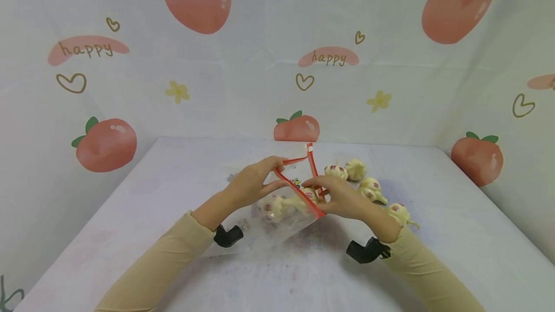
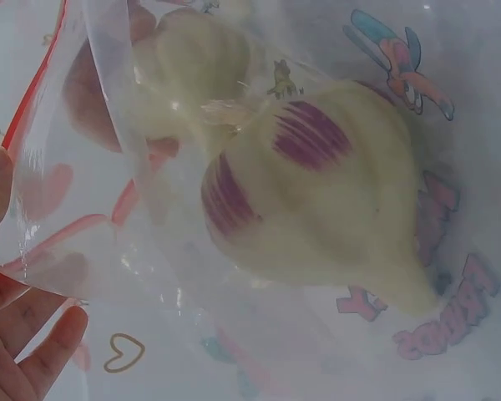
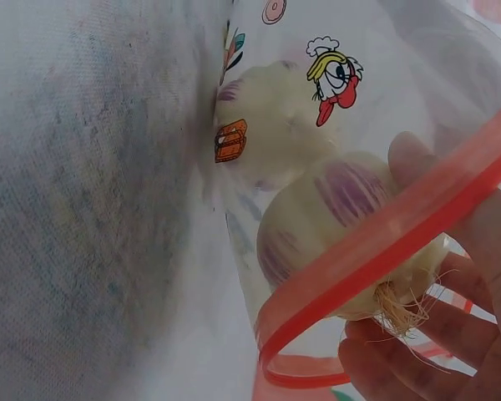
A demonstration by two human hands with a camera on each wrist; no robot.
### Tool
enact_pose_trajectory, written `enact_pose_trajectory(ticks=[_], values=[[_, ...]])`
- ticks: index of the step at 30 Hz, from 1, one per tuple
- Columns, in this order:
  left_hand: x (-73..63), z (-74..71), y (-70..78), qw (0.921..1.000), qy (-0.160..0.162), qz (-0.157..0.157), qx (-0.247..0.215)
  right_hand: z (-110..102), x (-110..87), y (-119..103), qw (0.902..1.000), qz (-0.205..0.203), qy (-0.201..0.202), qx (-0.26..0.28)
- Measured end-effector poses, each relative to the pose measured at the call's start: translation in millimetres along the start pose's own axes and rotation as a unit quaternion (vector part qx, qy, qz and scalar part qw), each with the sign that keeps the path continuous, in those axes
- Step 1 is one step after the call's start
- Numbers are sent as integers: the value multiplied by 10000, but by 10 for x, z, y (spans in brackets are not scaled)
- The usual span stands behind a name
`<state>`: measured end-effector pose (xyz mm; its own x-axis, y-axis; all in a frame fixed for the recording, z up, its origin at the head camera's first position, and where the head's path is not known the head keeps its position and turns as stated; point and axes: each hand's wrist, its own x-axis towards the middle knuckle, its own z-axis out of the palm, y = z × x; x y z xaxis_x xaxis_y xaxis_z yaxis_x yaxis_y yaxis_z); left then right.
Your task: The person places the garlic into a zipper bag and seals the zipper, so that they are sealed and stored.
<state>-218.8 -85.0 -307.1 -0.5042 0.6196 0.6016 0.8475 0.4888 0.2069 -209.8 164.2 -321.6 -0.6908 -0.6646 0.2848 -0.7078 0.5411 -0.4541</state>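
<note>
Red edges a clear plastic bag (image 1: 297,191), pinched at the rim by the left hand (image 1: 248,186), while the right hand (image 1: 348,200) curls round one garlic bulb (image 3: 317,217) in its mouth. A second bulb (image 1: 272,208) lies inside, four more bulbs (image 1: 371,189) on the counter (image 1: 282,283); the bag reads "FRIENDS", the backdrop (image 1: 243,85) "happy".

From up at the person's brow, the head view looks forward and down over both sleeves (image 1: 169,254), far enough back to take in the desk (image 1: 277,285) and the printed cloth (image 1: 243,95) behind it. The left wrist's camera looks from very near through the film of the clear bag (image 1: 266,235) at two garlic bulbs (image 2: 317,184). At the right hand (image 1: 342,197), the other wrist camera is close too, by the bag's red-edged mouth, turned so the desk fills its left side. All three views share the bag and bulbs.
</note>
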Motion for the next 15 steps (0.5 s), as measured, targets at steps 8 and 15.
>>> enact_pose_trajectory(ticks=[8,15], values=[[17,-8,12,10000,44,51,17,28,19,15,9997,-193,83,111],[30,-6,8,9999,102,80,40,38,43,4,9992,37,-106,381]])
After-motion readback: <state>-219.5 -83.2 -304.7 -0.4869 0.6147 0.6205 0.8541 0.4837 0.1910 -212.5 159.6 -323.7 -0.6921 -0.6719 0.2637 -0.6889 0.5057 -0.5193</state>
